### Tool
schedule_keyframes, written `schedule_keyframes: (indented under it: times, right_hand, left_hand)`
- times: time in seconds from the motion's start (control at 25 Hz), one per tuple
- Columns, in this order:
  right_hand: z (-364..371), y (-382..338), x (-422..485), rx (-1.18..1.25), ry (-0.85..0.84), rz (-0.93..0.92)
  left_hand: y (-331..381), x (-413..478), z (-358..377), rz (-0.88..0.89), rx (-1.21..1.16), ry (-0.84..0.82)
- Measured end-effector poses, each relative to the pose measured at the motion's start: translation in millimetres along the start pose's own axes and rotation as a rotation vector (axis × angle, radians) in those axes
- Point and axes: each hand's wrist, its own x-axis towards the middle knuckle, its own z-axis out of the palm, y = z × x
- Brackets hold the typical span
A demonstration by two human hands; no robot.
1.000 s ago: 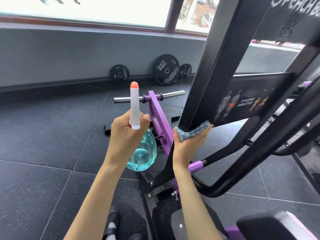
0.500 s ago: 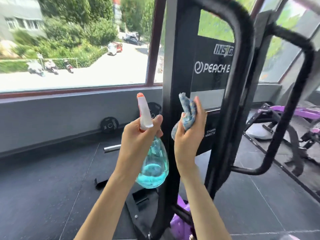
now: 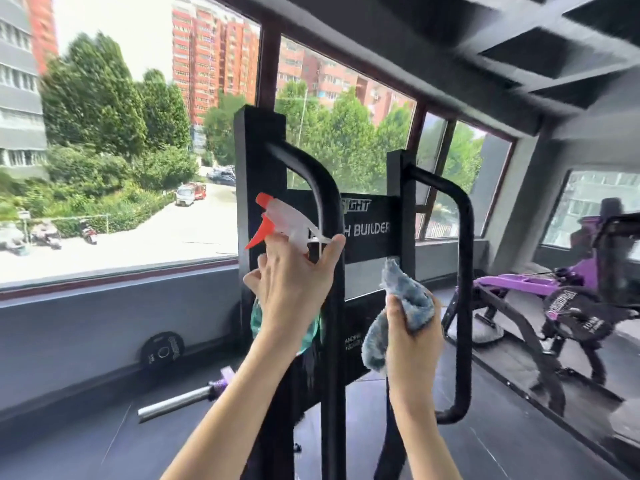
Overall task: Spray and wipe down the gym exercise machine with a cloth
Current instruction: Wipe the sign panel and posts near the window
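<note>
The black exercise machine stands upright in front of me, with two curved black handle bars and a "BUILDER" panel between its posts. My left hand grips a spray bottle with a white head, orange nozzle and trigger, and teal liquid low down; its nozzle points left, in front of the left post. My right hand clutches a bunched blue-grey cloth, held off the frame between the two handle bars.
A weight plate leans on the grey wall under the window. A chrome peg on a purple arm lies low at left. A purple machine stands at right on the dark floor.
My view has tilted up from the machine's base to its top. Both hands rose; the cloth came off the frame, and the bottle turned so its nozzle points left.
</note>
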Motion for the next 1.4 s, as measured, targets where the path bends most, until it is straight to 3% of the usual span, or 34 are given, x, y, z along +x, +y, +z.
schedule_keyframes:
  times: [0.24,0.44,0.64,0.96,1.16,1.4]
  right_hand:
    - [-18.1,40.7,14.9,-0.145,-0.193,0.133]
    - [-10.6,66.9,18.0,-0.006,-0.141,0.293]
    - [4.0,95.6,58.9,0.000,-0.126,0.391]
    - [50.2,119.1,153.5,-0.064,-0.064,0.107]
    - [107.5,128.3,186.6,0.025,-0.160,0.032]
    - [128.2,183.2,107.1,-0.139,-0.427,-0.122]
  left_hand:
    - [4.0,6.2,34.5,0.082,0.279,0.146]
    - [4.2,-1.4,49.2,0.056,0.034,0.362]
    - [8.7,-4.6,58.1,0.012,-0.146,0.415]
    - [-3.9,2.9,66.9,-0.010,-0.199,0.412]
    - [-2.0,2.5,66.0,-0.022,-0.210,0.432]
    - [8.3,-0.6,64.5,0.003,-0.196,0.395]
